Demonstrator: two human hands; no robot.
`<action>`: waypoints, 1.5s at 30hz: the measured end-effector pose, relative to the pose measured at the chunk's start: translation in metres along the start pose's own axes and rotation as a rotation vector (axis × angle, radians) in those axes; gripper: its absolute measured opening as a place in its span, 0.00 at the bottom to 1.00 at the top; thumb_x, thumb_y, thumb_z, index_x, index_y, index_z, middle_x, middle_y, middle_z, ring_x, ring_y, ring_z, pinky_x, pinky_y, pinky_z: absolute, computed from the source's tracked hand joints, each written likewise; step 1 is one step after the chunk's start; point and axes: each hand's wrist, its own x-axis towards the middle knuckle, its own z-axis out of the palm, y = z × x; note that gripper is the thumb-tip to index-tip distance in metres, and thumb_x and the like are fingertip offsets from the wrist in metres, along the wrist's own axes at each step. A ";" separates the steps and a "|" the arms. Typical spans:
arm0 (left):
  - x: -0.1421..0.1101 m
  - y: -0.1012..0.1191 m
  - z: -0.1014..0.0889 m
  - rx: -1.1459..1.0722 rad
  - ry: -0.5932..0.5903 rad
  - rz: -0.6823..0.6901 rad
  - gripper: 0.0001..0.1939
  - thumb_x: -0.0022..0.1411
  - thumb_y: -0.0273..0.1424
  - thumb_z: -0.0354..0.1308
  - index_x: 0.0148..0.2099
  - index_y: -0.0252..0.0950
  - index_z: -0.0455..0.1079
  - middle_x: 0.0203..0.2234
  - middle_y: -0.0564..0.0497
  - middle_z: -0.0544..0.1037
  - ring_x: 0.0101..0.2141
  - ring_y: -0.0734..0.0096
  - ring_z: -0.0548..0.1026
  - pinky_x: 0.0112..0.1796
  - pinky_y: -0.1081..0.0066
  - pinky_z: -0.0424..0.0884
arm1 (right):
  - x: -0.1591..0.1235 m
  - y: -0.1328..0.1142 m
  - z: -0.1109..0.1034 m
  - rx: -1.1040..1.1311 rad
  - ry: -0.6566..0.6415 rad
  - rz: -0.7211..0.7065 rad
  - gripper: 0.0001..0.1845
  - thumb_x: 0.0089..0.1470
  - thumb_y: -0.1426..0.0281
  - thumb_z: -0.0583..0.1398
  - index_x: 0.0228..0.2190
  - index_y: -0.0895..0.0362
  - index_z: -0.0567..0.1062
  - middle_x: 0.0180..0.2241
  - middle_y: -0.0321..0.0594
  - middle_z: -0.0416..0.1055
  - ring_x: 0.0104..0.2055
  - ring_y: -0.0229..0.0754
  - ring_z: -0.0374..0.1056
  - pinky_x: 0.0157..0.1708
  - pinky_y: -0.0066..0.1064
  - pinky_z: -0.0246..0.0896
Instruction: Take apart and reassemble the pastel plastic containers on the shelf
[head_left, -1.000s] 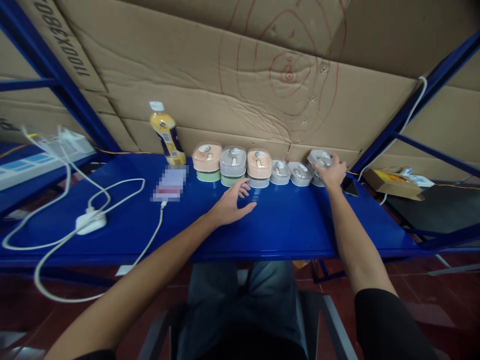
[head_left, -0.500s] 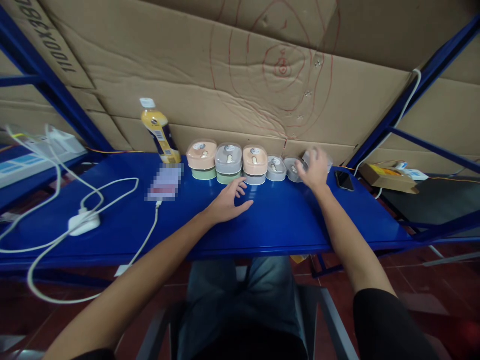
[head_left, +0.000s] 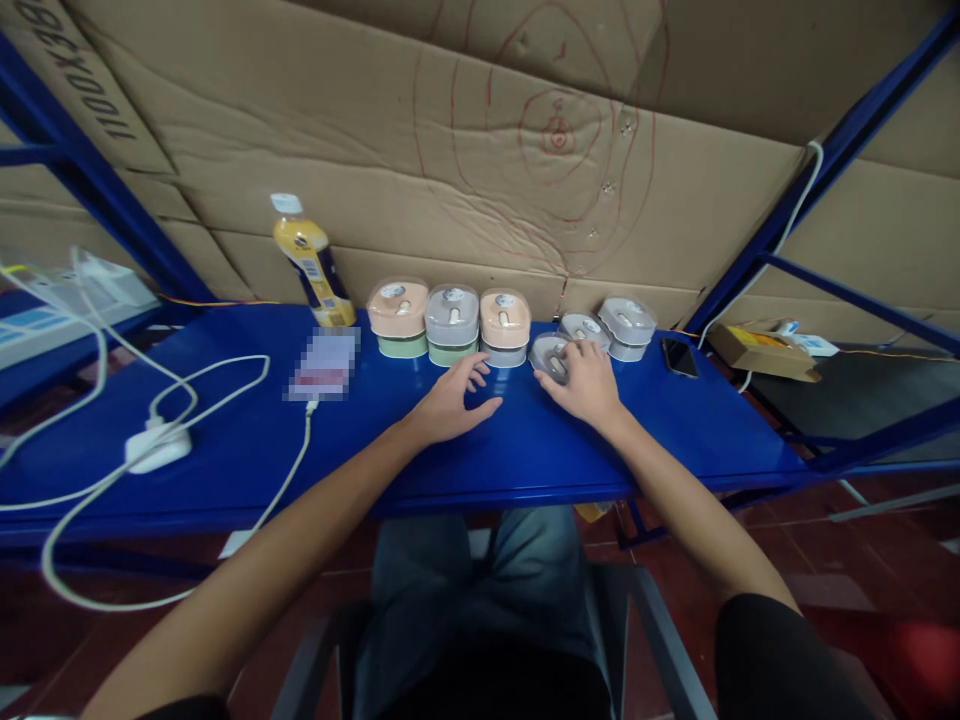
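My left hand (head_left: 454, 402) is open on the blue table, thumb apart from the fingers, just in front of the stacked boxes. My right hand (head_left: 589, 385) is closed on a small grey box with a clear lid (head_left: 550, 357), gripping its right side. Behind it stands another grey box (head_left: 583, 328), partly covered by the held one and by my fingers. A stack of grey boxes (head_left: 628, 325) is to its right. To the left are a peach box over a green one (head_left: 397, 312), a grey box over a green one (head_left: 452, 318) and a peach box over a grey one (head_left: 505, 322).
At the left stand a yellow drink bottle (head_left: 315, 265) and a blurred-out flat device (head_left: 324, 362) with a white cable. A white charger (head_left: 157, 447) lies among loops of cable. A black phone (head_left: 679, 357) and a cardboard box (head_left: 765, 350) are at the right. Cardboard (head_left: 360, 150) walls the back.
My right hand has moved left and nearer from the rightmost grey stack and grips a small grey box, which has shifted towards me. My left hand stays nearly still.
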 end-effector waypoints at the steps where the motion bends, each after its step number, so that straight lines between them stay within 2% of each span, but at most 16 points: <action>1: 0.000 0.001 0.000 0.002 -0.002 0.002 0.38 0.66 0.43 0.68 0.72 0.40 0.61 0.55 0.41 0.79 0.48 0.57 0.81 0.51 0.51 0.81 | -0.004 -0.001 -0.002 -0.008 0.023 0.058 0.40 0.62 0.39 0.64 0.59 0.57 0.75 0.61 0.66 0.73 0.66 0.81 0.67 0.63 0.75 0.64; 4: 0.000 0.003 -0.002 -0.003 -0.016 -0.003 0.42 0.63 0.45 0.71 0.73 0.39 0.61 0.56 0.40 0.79 0.51 0.53 0.81 0.54 0.48 0.81 | -0.008 0.001 0.000 -0.017 0.018 0.161 0.44 0.57 0.37 0.67 0.61 0.56 0.73 0.60 0.67 0.74 0.63 0.80 0.70 0.60 0.72 0.68; 7: 0.000 0.002 -0.003 -0.032 -0.034 -0.020 0.51 0.57 0.48 0.77 0.74 0.39 0.60 0.59 0.38 0.78 0.56 0.47 0.80 0.59 0.43 0.79 | -0.008 0.001 0.001 -0.018 -0.058 0.159 0.40 0.57 0.42 0.70 0.60 0.54 0.74 0.55 0.62 0.77 0.60 0.76 0.74 0.58 0.67 0.71; 9: 0.000 0.000 -0.004 -0.058 -0.045 -0.035 0.56 0.52 0.49 0.81 0.75 0.40 0.59 0.62 0.36 0.77 0.61 0.43 0.78 0.63 0.40 0.76 | -0.009 -0.004 -0.005 -0.001 -0.168 0.087 0.41 0.57 0.45 0.71 0.62 0.54 0.73 0.57 0.62 0.76 0.61 0.76 0.74 0.59 0.67 0.70; 12: 0.000 -0.004 -0.004 -0.101 -0.076 -0.040 0.65 0.46 0.50 0.84 0.78 0.40 0.56 0.67 0.33 0.73 0.66 0.37 0.75 0.67 0.36 0.71 | -0.013 -0.023 -0.019 0.108 -0.336 -0.138 0.50 0.55 0.44 0.72 0.70 0.54 0.67 0.67 0.61 0.70 0.66 0.74 0.70 0.63 0.66 0.68; 14: -0.001 -0.005 -0.004 -0.120 -0.119 -0.035 0.69 0.43 0.50 0.85 0.79 0.40 0.54 0.71 0.31 0.70 0.69 0.34 0.72 0.68 0.36 0.68 | -0.015 -0.038 -0.024 0.169 -0.391 -0.242 0.57 0.54 0.40 0.73 0.73 0.53 0.63 0.71 0.61 0.65 0.68 0.74 0.68 0.65 0.66 0.67; 16: -0.001 -0.005 -0.004 -0.128 -0.171 -0.022 0.70 0.42 0.50 0.85 0.80 0.40 0.53 0.73 0.31 0.68 0.71 0.32 0.69 0.70 0.36 0.66 | -0.013 -0.051 -0.022 0.196 -0.416 -0.293 0.58 0.54 0.39 0.72 0.74 0.53 0.63 0.70 0.62 0.67 0.67 0.73 0.69 0.64 0.66 0.68; 20: -0.001 -0.001 -0.004 -0.114 -0.249 -0.029 0.67 0.46 0.48 0.83 0.80 0.39 0.53 0.71 0.33 0.71 0.69 0.34 0.72 0.68 0.40 0.69 | -0.001 -0.055 -0.010 0.315 -0.410 -0.364 0.53 0.53 0.41 0.74 0.70 0.55 0.70 0.62 0.59 0.75 0.62 0.67 0.74 0.61 0.61 0.71; 24: -0.002 0.001 -0.005 -0.063 -0.229 -0.048 0.68 0.48 0.46 0.81 0.81 0.36 0.50 0.71 0.32 0.71 0.69 0.34 0.72 0.68 0.40 0.69 | 0.008 -0.027 -0.005 0.549 -0.327 -0.311 0.41 0.58 0.44 0.72 0.64 0.53 0.74 0.59 0.52 0.79 0.59 0.59 0.77 0.61 0.56 0.72; 26: -0.002 0.001 -0.006 -0.021 -0.245 0.006 0.58 0.53 0.44 0.79 0.80 0.38 0.58 0.71 0.34 0.70 0.69 0.37 0.71 0.70 0.42 0.67 | 0.010 -0.008 -0.007 0.648 -0.329 -0.220 0.35 0.62 0.46 0.68 0.62 0.52 0.75 0.56 0.48 0.81 0.56 0.56 0.78 0.60 0.54 0.73; 30: -0.004 0.004 -0.006 0.060 -0.304 0.119 0.28 0.65 0.41 0.70 0.65 0.42 0.79 0.68 0.40 0.71 0.70 0.44 0.71 0.72 0.48 0.66 | 0.010 0.021 -0.013 0.737 -0.336 -0.016 0.32 0.62 0.44 0.66 0.58 0.51 0.76 0.52 0.45 0.82 0.51 0.53 0.80 0.57 0.51 0.75; 32: -0.005 0.005 -0.007 0.072 -0.295 0.118 0.23 0.68 0.42 0.67 0.62 0.42 0.82 0.68 0.40 0.70 0.70 0.43 0.70 0.72 0.48 0.66 | 0.011 0.028 -0.013 0.737 -0.306 0.044 0.33 0.60 0.42 0.67 0.56 0.51 0.77 0.50 0.44 0.83 0.49 0.53 0.80 0.56 0.51 0.75; 36: -0.001 -0.001 -0.018 0.078 -0.199 0.058 0.21 0.72 0.47 0.63 0.57 0.40 0.84 0.64 0.40 0.73 0.64 0.44 0.75 0.69 0.46 0.70 | 0.013 0.031 -0.013 0.720 -0.271 0.064 0.33 0.60 0.41 0.66 0.54 0.51 0.78 0.46 0.44 0.82 0.46 0.52 0.78 0.52 0.48 0.75; 40: 0.002 -0.010 -0.035 0.124 -0.107 0.004 0.22 0.69 0.48 0.63 0.55 0.40 0.83 0.58 0.40 0.76 0.61 0.45 0.78 0.66 0.45 0.72 | 0.014 0.032 -0.013 0.692 -0.255 0.074 0.35 0.59 0.40 0.66 0.55 0.53 0.78 0.44 0.44 0.82 0.45 0.52 0.78 0.52 0.48 0.74; 43: 0.002 -0.008 -0.038 0.094 -0.079 0.020 0.26 0.67 0.48 0.65 0.59 0.38 0.80 0.57 0.40 0.78 0.60 0.46 0.78 0.66 0.47 0.72 | 0.014 0.032 -0.013 0.662 -0.218 0.089 0.37 0.58 0.40 0.67 0.56 0.54 0.79 0.46 0.45 0.83 0.47 0.53 0.79 0.55 0.51 0.74; 45: 0.001 -0.002 -0.032 0.065 -0.084 0.035 0.33 0.63 0.48 0.69 0.65 0.37 0.75 0.61 0.39 0.79 0.62 0.46 0.77 0.67 0.47 0.71 | 0.012 0.028 -0.014 0.650 -0.176 0.037 0.39 0.56 0.40 0.69 0.58 0.53 0.79 0.52 0.48 0.83 0.52 0.56 0.79 0.59 0.54 0.73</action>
